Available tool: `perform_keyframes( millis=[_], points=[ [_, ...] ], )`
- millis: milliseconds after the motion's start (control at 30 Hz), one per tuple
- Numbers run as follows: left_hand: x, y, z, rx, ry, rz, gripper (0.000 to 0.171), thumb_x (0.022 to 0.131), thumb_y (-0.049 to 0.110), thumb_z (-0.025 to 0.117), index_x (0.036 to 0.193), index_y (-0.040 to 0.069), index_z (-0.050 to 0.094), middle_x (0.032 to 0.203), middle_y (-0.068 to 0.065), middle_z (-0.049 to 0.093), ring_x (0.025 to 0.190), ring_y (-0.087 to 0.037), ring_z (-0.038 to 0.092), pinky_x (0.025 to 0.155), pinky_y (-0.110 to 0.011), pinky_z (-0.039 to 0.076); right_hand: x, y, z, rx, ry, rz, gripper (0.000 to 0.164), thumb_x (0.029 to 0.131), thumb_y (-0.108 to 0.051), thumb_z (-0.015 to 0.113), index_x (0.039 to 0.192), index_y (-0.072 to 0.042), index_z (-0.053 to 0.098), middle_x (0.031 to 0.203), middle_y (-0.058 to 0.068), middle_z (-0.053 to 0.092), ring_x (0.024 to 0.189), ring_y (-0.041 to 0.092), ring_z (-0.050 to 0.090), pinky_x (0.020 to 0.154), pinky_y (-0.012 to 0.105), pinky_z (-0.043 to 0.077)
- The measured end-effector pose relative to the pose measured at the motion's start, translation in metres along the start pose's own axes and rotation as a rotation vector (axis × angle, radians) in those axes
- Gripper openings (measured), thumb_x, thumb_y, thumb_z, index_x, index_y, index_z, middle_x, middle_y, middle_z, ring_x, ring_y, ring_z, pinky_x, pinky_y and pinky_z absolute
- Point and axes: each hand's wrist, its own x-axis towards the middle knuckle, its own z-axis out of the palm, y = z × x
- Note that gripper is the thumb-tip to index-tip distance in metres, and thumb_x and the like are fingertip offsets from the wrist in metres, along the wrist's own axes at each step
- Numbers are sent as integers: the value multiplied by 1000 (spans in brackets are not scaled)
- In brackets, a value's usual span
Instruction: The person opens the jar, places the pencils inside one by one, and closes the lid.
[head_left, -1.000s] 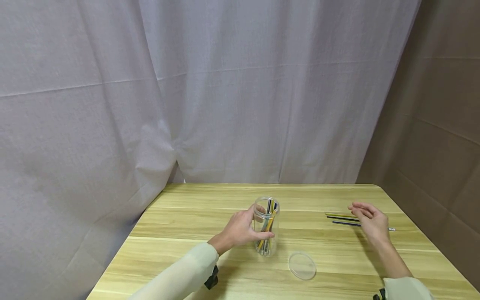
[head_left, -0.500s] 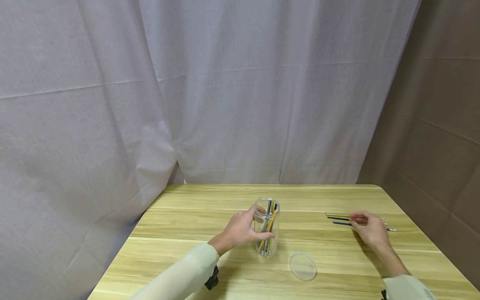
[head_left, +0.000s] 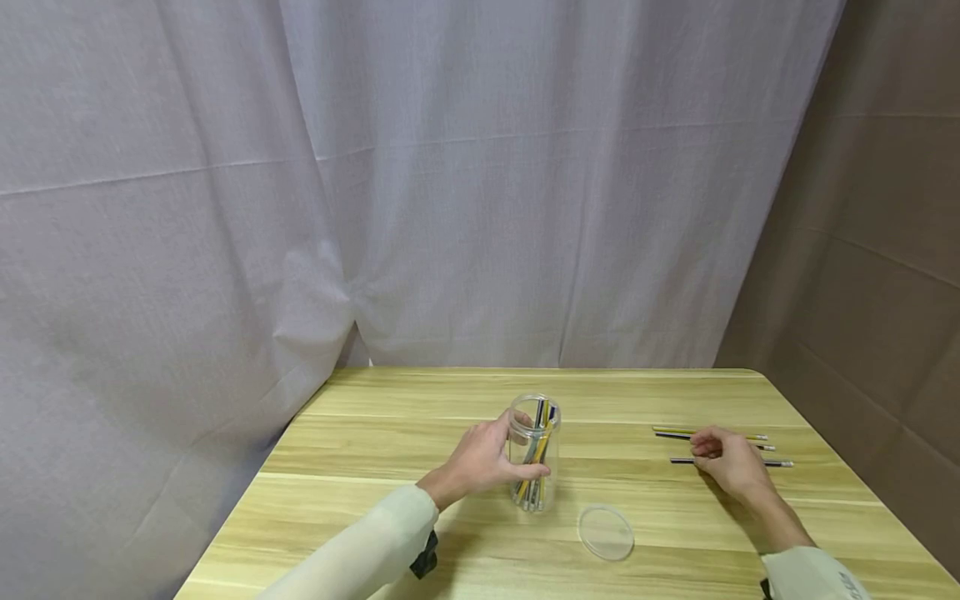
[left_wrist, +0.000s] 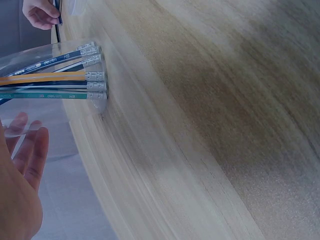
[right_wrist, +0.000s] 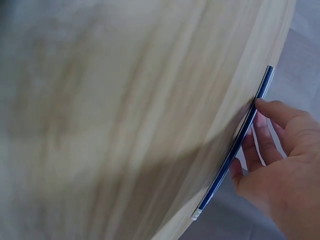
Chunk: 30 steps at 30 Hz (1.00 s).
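A clear plastic jar (head_left: 551, 467) with several pencils (left_wrist: 55, 77) in it stands on the table, eraser ends down. My left hand (head_left: 483, 454) holds it from the left, thumb in front and fingers behind. At the right, my right hand (head_left: 731, 462) pinches a dark blue pencil (right_wrist: 227, 155) with a pale eraser end, low over the tabletop; whether it touches the wood I cannot tell. Just beyond lie a yellow pencil (head_left: 671, 429) and another dark pencil (head_left: 671, 436), both partly hidden by the right hand.
A round clear lid (head_left: 606, 533) lies flat on the wooden table (head_left: 420, 400), to the right of the jar and nearer to me. Grey cloth (head_left: 465, 208) hangs behind the table, and brown cloth (head_left: 862, 292) hangs at its right.
My right hand has come down to the pencils and taken the nearest dark blue one. That pencil has shifted slightly toward me, away from the other two. Left hand and jar stay put.
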Motion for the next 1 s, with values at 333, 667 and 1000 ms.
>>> perform_keyframes(
  millis=[333,667,1000],
  points=[
    [1,0,0,13,1,3,71,83,67,82,134,23,58,119,5,76,108,-18,73,99,-40,54,-2,3,6,67,-52,-55,17,88,4,80,104,3,74,90,6,76,78,6,66,70,22,53],
    [0,0,0,23,9,4,71,83,67,82,133,22,59,118,7,77,105,-8,70,99,-40,54,-4,-9,10,85,-83,-93,11,90,1,81,100,0,77,89,5,76,77,6,65,69,24,53],
    [0,0,0,16,9,5,71,83,67,82,133,23,59,118,6,77,106,-12,71,99,-40,54,-3,-24,18,267,-120,-66,20,93,0,80,110,8,74,102,17,77,85,7,70,75,21,57]
  ],
)
